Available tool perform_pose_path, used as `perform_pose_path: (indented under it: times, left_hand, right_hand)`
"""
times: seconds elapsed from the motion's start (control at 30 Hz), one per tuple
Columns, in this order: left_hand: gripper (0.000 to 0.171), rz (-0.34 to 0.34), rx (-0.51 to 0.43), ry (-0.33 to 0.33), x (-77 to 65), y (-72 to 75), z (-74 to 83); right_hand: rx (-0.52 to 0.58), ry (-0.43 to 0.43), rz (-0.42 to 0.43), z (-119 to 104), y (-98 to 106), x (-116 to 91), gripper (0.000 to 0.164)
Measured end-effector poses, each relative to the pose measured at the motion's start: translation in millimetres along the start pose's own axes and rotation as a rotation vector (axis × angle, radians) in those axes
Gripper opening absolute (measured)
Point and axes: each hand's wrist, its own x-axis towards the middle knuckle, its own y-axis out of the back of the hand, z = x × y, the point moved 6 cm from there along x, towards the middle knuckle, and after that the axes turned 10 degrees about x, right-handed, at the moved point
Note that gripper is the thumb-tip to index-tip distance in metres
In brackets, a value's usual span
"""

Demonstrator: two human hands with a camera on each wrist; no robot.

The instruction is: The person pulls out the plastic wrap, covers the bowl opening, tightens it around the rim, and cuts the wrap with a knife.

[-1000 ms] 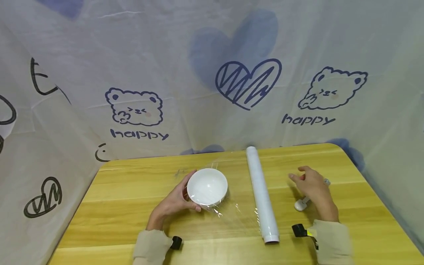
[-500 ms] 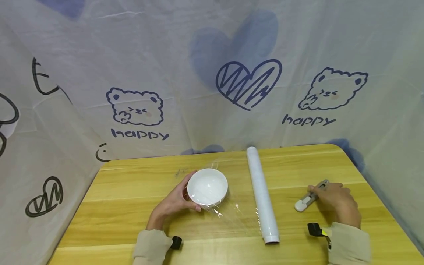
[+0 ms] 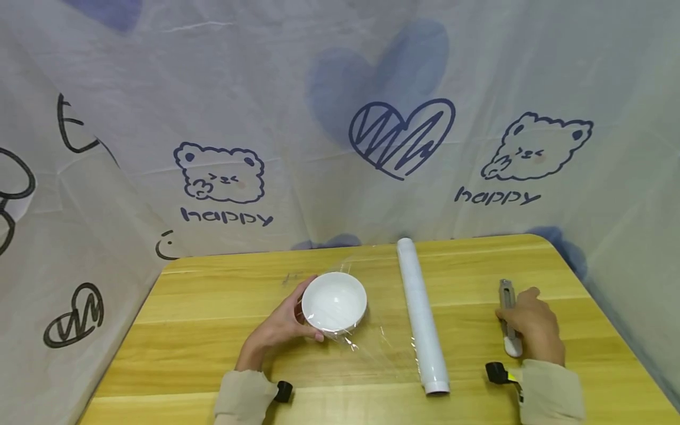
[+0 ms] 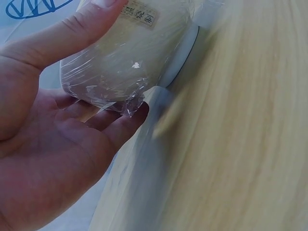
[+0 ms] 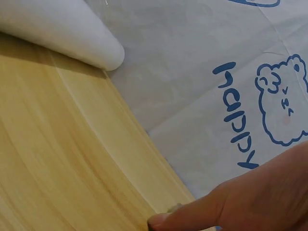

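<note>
A white bowl (image 3: pixel 334 302) stands left of the table's middle, with clear plastic wrap (image 3: pixel 379 345) over and around it. My left hand (image 3: pixel 278 327) grips the bowl from its left side, thumb in front and fingers behind. The left wrist view shows the wrap crumpled against the bowl's side (image 4: pixel 125 62), near a small printed label (image 4: pixel 139 14). At the right, my right hand (image 3: pixel 533 324) holds a grey and white utility knife (image 3: pixel 507 295), thumb on its left side. In the right wrist view the knife is mostly hidden by the hand (image 5: pixel 260 202).
Between the bowl and the knife lies a long roll of plastic wrap (image 3: pixel 422 319), pointing away from me; its film stretches left to the bowl. The wooden table (image 3: pixel 186 330) ends at a printed cloth (image 3: pixel 319 195) behind and at both sides.
My right hand has come down onto the utility knife from above it and now holds it. The knife has turned from a slant to nearly straight ahead. My left hand keeps its grip on the bowl.
</note>
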Motion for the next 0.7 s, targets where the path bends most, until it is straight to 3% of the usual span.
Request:
perform_pose_path:
  times: [0.1, 0.2, 0.4, 0.57, 0.7]
  left_hand:
    - [0.123, 0.001, 0.007, 0.0, 0.1, 0.0, -0.4]
    - [0.123, 0.004, 0.013, 0.003, 0.5, 0.3, -0.7]
    - [0.123, 0.011, 0.03, 0.015, -0.4, 0.5, -1.8]
    - [0.123, 0.014, 0.044, 0.025, -0.8, 0.4, -2.3]
    - [0.122, 0.015, 0.047, 0.026, -1.0, 0.5, -2.2]
  right_hand:
    - [0.052, 0.05, 0.002, -2.0, -0.3, 0.1, 0.065]
    - [0.135, 0.1, -0.003, -4.6, -0.5, 2.5, 0.054]
    - [0.373, 0.183, -0.042, -12.6, -10.2, 10.3, 0.058]
    - [0.467, 0.304, -0.114, -27.6, -18.4, 8.9, 0.059]
    - [0.534, 0.351, -0.16, -38.9, -22.9, 6.1, 0.056]
